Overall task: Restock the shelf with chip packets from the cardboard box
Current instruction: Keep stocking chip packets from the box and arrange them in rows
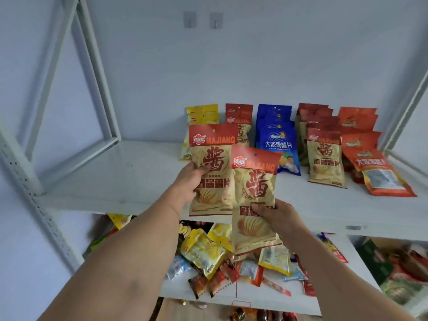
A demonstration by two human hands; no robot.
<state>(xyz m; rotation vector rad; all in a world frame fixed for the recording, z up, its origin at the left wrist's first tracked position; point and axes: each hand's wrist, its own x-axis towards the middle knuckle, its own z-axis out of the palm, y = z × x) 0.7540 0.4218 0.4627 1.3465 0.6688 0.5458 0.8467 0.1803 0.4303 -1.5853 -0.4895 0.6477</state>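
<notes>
A white metal shelf unit [129,172] is filling most of what I am seeing, its upper board standing against a pale wall. Toward the right of that board, rows of chip packets are leaning back in files: a yellow row [203,114], a red-topped row [239,117], a blue row [278,137], another red-topped row [325,156] and an orange row [370,158] whose front packet is lying flat. On the lower board [254,295] a loose heap of mixed snack packets [208,253] is lying, and at the far right a cardboard box [393,262] of packets is sitting.

The person is reaching both bare arms forward. The left hand [190,179] is gripping one red-and-tan chip packet [212,172] upright, thumb curled across its front, just above the upper board's front edge. The right hand [278,216] is pinching a second matching packet [253,200] at its right side, thumb pressed on the front, overlapping the first packet's right edge.
</notes>
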